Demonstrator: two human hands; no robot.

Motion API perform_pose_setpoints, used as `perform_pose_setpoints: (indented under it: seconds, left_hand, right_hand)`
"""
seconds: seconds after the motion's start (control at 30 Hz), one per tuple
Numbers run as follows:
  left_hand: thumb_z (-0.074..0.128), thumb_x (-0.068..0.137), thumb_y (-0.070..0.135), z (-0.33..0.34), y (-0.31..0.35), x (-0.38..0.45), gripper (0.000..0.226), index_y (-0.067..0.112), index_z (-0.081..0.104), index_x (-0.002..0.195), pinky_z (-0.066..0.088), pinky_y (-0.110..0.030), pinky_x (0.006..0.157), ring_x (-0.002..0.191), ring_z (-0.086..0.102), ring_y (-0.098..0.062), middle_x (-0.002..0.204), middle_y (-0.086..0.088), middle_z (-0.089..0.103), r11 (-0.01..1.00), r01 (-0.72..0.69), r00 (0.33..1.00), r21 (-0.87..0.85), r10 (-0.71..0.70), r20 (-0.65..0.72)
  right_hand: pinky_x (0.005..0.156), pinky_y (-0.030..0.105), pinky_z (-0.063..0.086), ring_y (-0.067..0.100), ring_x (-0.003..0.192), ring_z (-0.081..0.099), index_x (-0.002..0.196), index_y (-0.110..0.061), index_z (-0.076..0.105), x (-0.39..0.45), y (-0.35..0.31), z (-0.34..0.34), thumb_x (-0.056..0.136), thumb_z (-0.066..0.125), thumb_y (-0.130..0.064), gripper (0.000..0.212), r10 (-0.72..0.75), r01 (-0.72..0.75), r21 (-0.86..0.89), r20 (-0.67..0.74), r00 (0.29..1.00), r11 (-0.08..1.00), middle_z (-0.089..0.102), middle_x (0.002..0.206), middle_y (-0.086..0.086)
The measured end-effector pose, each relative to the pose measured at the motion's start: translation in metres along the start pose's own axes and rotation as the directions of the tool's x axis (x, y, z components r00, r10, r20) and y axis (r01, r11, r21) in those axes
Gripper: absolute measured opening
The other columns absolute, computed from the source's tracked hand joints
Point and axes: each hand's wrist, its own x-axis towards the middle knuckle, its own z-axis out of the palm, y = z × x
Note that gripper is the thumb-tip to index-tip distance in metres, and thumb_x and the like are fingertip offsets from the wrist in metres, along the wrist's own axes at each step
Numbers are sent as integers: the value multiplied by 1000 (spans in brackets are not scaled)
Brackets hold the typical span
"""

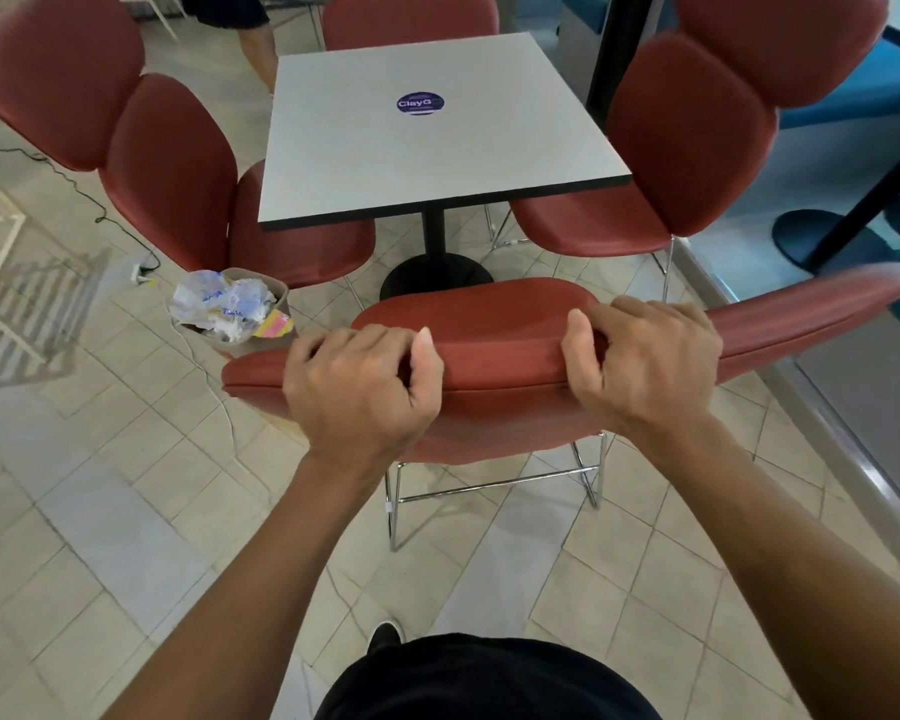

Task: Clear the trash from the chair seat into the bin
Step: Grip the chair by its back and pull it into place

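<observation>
Both hands grip the top edge of the near chair's backrest (489,350): the left hand (357,392) and the right hand (645,366) are each curled shut over the padded rim, thumbs on the far side. Its seat is hidden behind the backrest, so whether any trash is left there cannot be told. The bin (276,291) stands on the floor just left of this chair, already stuffed with crumpled wrappers (219,304). The clearing looks largely done, judging by the full bin; pushing the chair toward the table (437,132) seems to remain.
</observation>
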Motion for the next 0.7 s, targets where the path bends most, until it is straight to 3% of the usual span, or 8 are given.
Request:
perform_pose_setpoints:
  seconds: [0.27,0.7]
  left_hand:
    - [43,93,32,13,-3,9,40,19,64,60,43,-34,67,56,59,-20,58,5,64,1000,-12,997,-15,10,-80]
    - [45,93,31,31,-1,25,42,18,59,56,40,-33,67,54,56,-20,56,3,62,1000,7,995,-22,-9,-97]
  right_hand:
    - [57,24,27,22,44,46,49,-15,52,11,1,11,86,44,-34,42,-5,5,-6,-46,999,1000,43,47,-3]
    - [57,25,28,22,45,45,51,-14,55,29,10,32,85,45,-36,42,10,-10,6,-24,1000,1000,46,46,-1]
